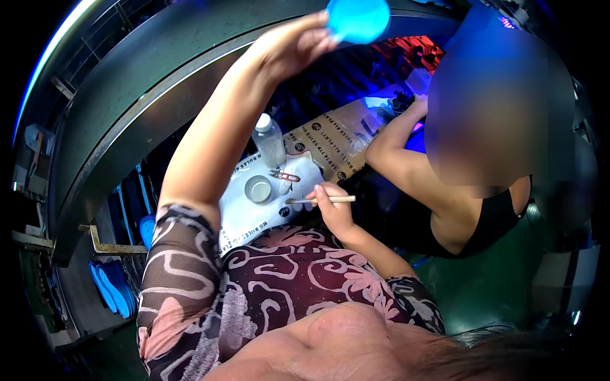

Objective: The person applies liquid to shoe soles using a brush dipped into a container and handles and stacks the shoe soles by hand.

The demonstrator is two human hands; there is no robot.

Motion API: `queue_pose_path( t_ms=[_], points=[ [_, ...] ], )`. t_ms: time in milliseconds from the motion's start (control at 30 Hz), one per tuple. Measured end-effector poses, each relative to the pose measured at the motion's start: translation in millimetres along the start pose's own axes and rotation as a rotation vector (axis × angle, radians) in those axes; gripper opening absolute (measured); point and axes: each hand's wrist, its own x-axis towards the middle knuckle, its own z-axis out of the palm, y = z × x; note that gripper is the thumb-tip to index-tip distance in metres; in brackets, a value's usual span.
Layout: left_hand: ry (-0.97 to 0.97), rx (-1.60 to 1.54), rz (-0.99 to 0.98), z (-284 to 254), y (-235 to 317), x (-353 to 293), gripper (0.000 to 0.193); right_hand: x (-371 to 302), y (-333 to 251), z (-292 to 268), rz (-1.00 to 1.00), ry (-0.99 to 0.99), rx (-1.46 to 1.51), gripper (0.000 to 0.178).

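My left hand (300, 43) is raised at the top of the view, its fingers closed on the edge of a bright blue rounded piece (359, 19). The upper edge of the picture cuts that piece off, so its full shape is hidden. Lower down, my right hand (333, 204) grips a small brush (340, 199) by its pale wooden handle, bristles toward the left. A small round cup (258, 189) sits left of the bristles on a white printed sheet (238, 216). Red-handled thread snips (285, 176) lie beyond the cup, and a clear bottle (270, 145) with a white cap stands behind it.
A long dark green curved ledge (121, 108) runs along the far left. Printed cardboard (327, 136) lies beyond the sheet. Blue shoe-sole-shaped pieces (113, 289) are stacked at lower left. A co-worker (445, 203) sits close on the right, an arm reaching forward.
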Motion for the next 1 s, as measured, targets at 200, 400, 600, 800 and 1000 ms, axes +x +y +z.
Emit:
queue_pose_path(
  t_ms=[200,400,600,800,1000],
  points=[
    [0.252,-0.123,0.304,16,-2,32,0.033,0,11,1,0.109,0.058,0.087,0.030],
    [0.719,0.481,0.453,-82,-41,-149,0.027,1,21,2,0.201,0.034,0.236,0.030],
    [1.314,1.019,0.300,-168,-90,-432,0.011,-3,30,18,0.297,-0.022,0.379,0.030],
    [1.674,1.836,-0.481,-145,-146,-556,0.048,2,37,32,0.245,-0.154,0.379,0.030],
    [1.665,1.722,-0.658,-145,-124,-569,0.032,18,32,18,0.276,-0.153,0.275,0.031]
  ],
)
